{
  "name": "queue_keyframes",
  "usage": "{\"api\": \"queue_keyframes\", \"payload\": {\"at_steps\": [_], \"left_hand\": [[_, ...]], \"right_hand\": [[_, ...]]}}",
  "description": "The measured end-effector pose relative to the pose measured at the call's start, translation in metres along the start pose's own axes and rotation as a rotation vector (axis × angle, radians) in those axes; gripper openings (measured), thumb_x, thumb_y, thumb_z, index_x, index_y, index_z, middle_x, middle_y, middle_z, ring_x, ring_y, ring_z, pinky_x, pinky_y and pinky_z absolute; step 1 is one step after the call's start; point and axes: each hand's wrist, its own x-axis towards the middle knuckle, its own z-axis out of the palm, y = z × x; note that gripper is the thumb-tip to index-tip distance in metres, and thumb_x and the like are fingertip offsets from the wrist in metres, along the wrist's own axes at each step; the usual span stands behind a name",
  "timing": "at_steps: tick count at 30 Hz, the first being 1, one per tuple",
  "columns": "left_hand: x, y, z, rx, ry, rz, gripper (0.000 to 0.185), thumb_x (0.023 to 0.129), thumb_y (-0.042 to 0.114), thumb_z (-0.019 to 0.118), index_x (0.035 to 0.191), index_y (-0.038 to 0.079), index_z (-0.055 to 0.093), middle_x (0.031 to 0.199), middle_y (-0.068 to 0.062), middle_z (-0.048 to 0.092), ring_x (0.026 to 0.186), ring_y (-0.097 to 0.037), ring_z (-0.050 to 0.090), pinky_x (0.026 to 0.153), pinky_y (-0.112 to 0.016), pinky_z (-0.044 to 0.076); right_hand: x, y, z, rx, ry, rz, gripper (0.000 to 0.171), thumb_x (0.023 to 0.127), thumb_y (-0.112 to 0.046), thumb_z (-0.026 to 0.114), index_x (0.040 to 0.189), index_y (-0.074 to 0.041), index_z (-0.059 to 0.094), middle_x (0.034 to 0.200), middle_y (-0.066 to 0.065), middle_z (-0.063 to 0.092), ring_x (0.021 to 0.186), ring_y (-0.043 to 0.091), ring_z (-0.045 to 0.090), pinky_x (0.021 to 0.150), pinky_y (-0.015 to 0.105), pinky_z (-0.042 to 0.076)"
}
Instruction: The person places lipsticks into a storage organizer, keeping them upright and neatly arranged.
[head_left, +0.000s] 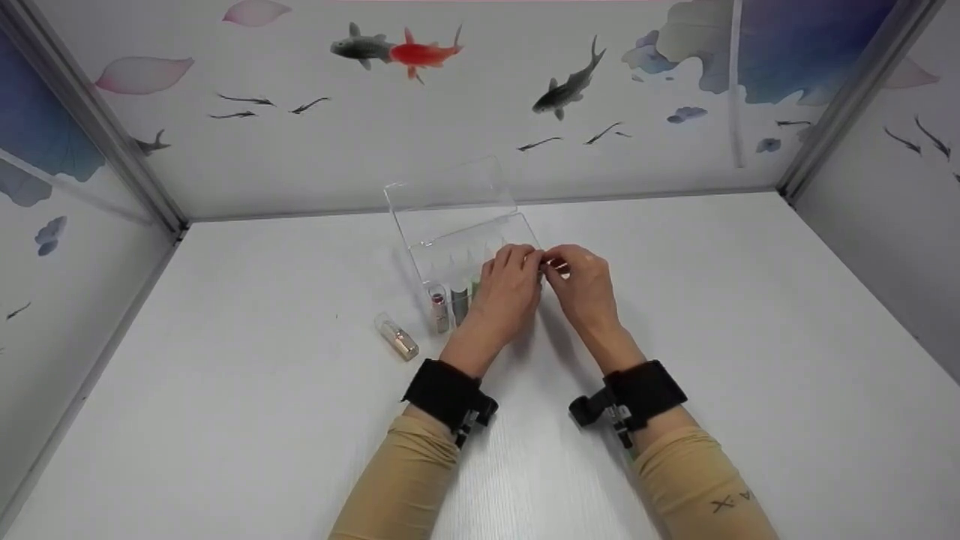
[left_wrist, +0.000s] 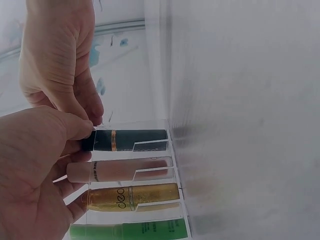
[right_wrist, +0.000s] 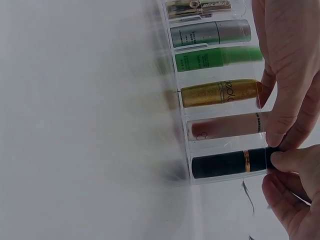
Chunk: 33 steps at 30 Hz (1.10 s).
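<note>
A small clear glass vial (head_left: 397, 336) lies on the white table (head_left: 225, 390), left of and apart from the clear plastic compartment case (head_left: 450, 225) with its lid raised. Inside the case, tubes lie side by side: a green tube (right_wrist: 215, 58), a gold glitter tube (right_wrist: 220, 93), a pale pink tube (right_wrist: 227, 125) and, at the right end, a dark tube with a gold band (left_wrist: 131, 140). The left hand (head_left: 508, 289) pinches that dark tube's cap end between thumb and fingers. The right hand (head_left: 583, 289) pinches the same end from the case's right side.
</note>
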Motion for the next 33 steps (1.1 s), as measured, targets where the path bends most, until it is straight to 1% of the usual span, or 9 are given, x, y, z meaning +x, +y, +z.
{"api": "queue_keyframes", "payload": {"at_steps": [2, 9, 13, 18, 23, 29, 33], "left_hand": [[0.0, 0.0, -0.001, -0.01, -0.006, 0.001, 0.036, 0.106, 0.024, 0.049, 0.14, 0.012, 0.052, 0.14, -0.005, 0.052, 0.135, -0.022, 0.045, 0.108, -0.041, 0.046], [-0.002, -0.001, -0.002, -0.042, 0.043, 0.029, 0.037, 0.104, 0.023, 0.052, 0.139, 0.009, 0.052, 0.14, -0.008, 0.052, 0.133, -0.025, 0.048, 0.1, -0.041, 0.052], [-0.002, -0.001, -0.006, -0.044, 0.039, 0.023, 0.041, 0.104, 0.023, 0.052, 0.141, 0.008, 0.05, 0.142, -0.009, 0.051, 0.135, -0.026, 0.048, 0.101, -0.042, 0.052], [-0.002, 0.001, -0.017, -0.044, 0.025, 0.008, 0.044, 0.102, 0.023, 0.055, 0.144, 0.009, 0.048, 0.146, -0.009, 0.048, 0.137, -0.026, 0.046, 0.104, -0.043, 0.051], [-0.005, 0.003, -0.03, -0.065, 0.018, 0.002, 0.046, 0.102, 0.022, 0.056, 0.144, 0.009, 0.046, 0.149, -0.01, 0.045, 0.14, -0.027, 0.044, 0.107, -0.044, 0.048], [-0.009, 0.0, -0.043, -0.115, 0.034, 0.0, 0.046, 0.101, 0.021, 0.059, 0.144, 0.009, 0.048, 0.15, -0.01, 0.045, 0.141, -0.027, 0.043, 0.109, -0.045, 0.046], [-0.015, -0.005, -0.05, -0.137, 0.058, 0.009, 0.042, 0.1, 0.02, 0.06, 0.141, 0.009, 0.053, 0.148, -0.01, 0.049, 0.139, -0.028, 0.046, 0.107, -0.047, 0.047]], "right_hand": [[0.0, 0.0, 0.0, 0.0, -0.003, 0.002, 0.009, 0.09, 0.0, 0.07, 0.099, 0.001, 0.073, 0.097, 0.016, 0.076, 0.086, 0.029, 0.074, 0.077, 0.038, 0.061], [0.0, -0.003, -0.003, -0.008, -0.04, 0.022, 0.014, 0.089, 0.001, 0.071, 0.102, 0.0, 0.072, 0.102, 0.017, 0.075, 0.091, 0.032, 0.073, 0.08, 0.04, 0.061], [0.001, -0.007, -0.006, -0.009, -0.049, 0.023, 0.015, 0.089, 0.0, 0.071, 0.104, 0.001, 0.071, 0.104, 0.018, 0.074, 0.093, 0.034, 0.072, 0.081, 0.043, 0.06], [0.003, -0.014, -0.013, -0.007, -0.036, 0.007, 0.017, 0.088, -0.001, 0.072, 0.106, 0.0, 0.071, 0.106, 0.017, 0.074, 0.096, 0.033, 0.071, 0.082, 0.043, 0.06], [0.003, -0.023, -0.019, 0.001, -0.022, -0.018, 0.019, 0.089, -0.003, 0.073, 0.107, 0.0, 0.071, 0.107, 0.016, 0.073, 0.097, 0.032, 0.071, 0.082, 0.042, 0.06], [0.003, -0.035, -0.024, -0.002, -0.038, -0.023, 0.02, 0.09, -0.006, 0.073, 0.109, -0.002, 0.071, 0.109, 0.015, 0.074, 0.099, 0.032, 0.07, 0.084, 0.04, 0.06], [0.001, -0.039, -0.025, 0.005, -0.054, -0.026, 0.02, 0.09, -0.005, 0.072, 0.11, -0.003, 0.071, 0.108, 0.014, 0.074, 0.098, 0.029, 0.069, 0.084, 0.041, 0.059]]}}
